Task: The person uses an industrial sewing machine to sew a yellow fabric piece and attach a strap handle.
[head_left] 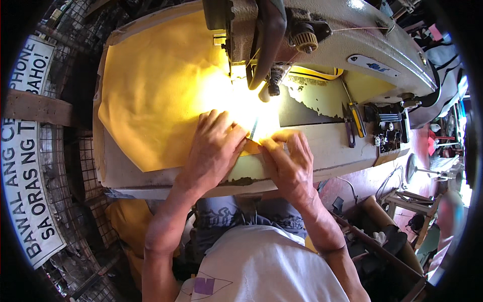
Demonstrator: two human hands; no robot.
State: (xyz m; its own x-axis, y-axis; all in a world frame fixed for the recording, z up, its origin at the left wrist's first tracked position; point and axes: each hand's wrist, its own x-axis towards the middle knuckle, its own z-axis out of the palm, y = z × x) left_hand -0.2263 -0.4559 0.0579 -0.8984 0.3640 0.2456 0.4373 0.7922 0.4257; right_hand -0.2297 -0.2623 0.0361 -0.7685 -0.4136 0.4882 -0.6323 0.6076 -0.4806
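Observation:
A large yellow sheet of fabric (pixel 153 93) lies on the sewing table (pixel 327 151), partly beneath the sewing machine (pixel 347 40). My left hand (pixel 214 146) presses on the fabric's right part, fingers curled and thumb at a narrow dark strip (pixel 254 128). My right hand (pixel 292 161) grips the lower corner of that part of the fabric between thumb and bent fingers, just right of my left hand. Bright lamp glare washes out the area under the needle, so the detail there is hidden.
Scissors (pixel 349 131), a yellow-black screwdriver (pixel 357 116) and a bobbin winder (pixel 387 126) are on the table's right. A yellow-black band (pixel 317 73) lies behind the needle. A wire mesh (pixel 90 171) with signs stands left. A wooden frame (pixel 402 201) is at lower right.

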